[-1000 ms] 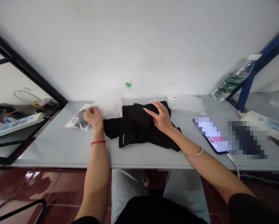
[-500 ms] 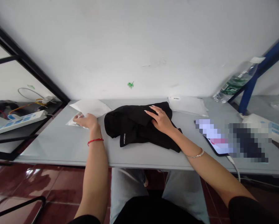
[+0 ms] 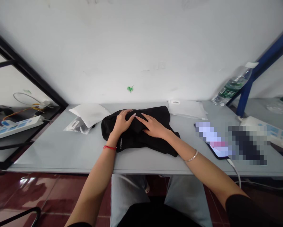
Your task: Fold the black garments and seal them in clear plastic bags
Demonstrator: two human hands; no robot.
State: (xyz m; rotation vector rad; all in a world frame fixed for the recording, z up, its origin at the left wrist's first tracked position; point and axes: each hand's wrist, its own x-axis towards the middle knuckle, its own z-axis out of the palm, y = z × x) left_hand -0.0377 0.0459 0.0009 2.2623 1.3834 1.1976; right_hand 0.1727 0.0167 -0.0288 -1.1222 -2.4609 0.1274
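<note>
Left hand (image 3: 122, 122) now on black garment (image 3: 137, 134), off white packet (image 3: 91, 114).

Black cloth garment (image 3: 138, 137) lies loosely bunched on the grey tabletop (image 3: 61, 154), longer from left to right than from front to back. Surface is creased, with overlapping folds. Small white lettering (image 3: 121, 143) shows at the near left portion.

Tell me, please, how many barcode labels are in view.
2: one label on the clear bag left of the garment, another label on the white bag right of it; more may be hidden.
</note>
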